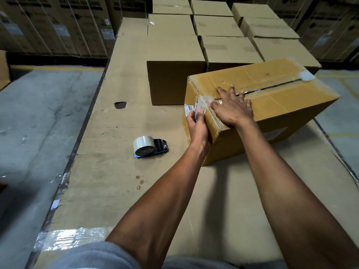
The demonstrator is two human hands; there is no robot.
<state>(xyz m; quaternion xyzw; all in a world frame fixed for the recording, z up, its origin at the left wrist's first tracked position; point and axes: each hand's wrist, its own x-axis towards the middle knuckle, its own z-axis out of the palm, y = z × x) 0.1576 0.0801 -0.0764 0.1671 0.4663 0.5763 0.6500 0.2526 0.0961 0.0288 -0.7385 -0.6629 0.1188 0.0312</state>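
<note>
A yellow-brown cardboard box [275, 98] sits skewed on a large flat cardboard surface [120, 171]. Its top seam is partly open, with clear tape at the far end. My right hand [233, 107] lies flat on the near end of the box top, fingers spread, the thumb on a strip of clear tape [204, 100]. My left hand [198, 127] is against the box's near left side and pinches the loose end of that tape beside a white label [189, 109]. A tape dispenser [149, 146] with a roll of clear tape lies on the surface left of the box.
Several closed cardboard boxes [174, 55] stand in rows behind the yellow-brown box. Tall strapped cartons [58, 26] line the back wall. Grey concrete floor [29, 123] lies to the left and right. A small hole [120, 104] marks the flat cardboard.
</note>
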